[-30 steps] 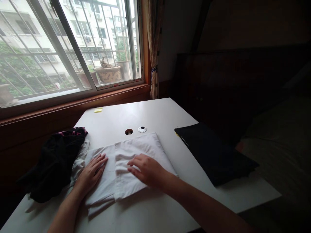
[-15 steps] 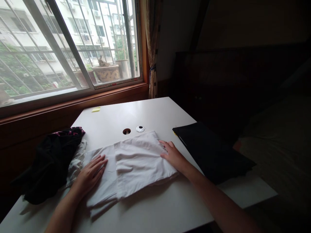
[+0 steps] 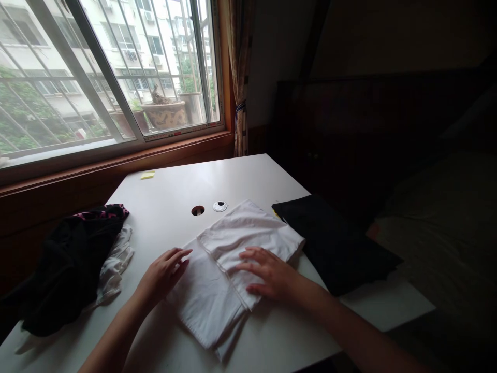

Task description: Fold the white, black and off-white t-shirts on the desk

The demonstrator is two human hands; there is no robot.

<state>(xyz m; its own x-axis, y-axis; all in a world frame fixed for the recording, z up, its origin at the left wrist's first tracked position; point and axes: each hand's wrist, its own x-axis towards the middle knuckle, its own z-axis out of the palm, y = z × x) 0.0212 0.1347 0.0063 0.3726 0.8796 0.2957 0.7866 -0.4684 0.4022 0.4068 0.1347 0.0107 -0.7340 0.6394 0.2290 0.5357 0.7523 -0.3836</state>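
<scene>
A white folded garment (image 3: 225, 248) lies turned at an angle on the white table, one part lapped over the other; its exact kind I cannot tell. My right hand (image 3: 267, 274) is over its lapped part, palm down with the fingers spread. At the garment's left edge is my left hand (image 3: 166, 272), its fingers apart and slightly bent. Neither hand grips the cloth. Whether the left fingertips touch it or hover just above is unclear.
Dark folded cloth (image 3: 334, 243) lies on the right of the table (image 3: 171, 191). A black heap of clothes (image 3: 73, 264) with a whitish crumpled cloth (image 3: 116, 264) sits at the left. Farther back are a cable hole (image 3: 198, 211), a round cap (image 3: 220, 206) and yellow notes (image 3: 147, 175).
The white garment has turned clockwise on the table and shifted right. My left hand has moved right, while my right hand has come from the garment's far right edge toward its middle.
</scene>
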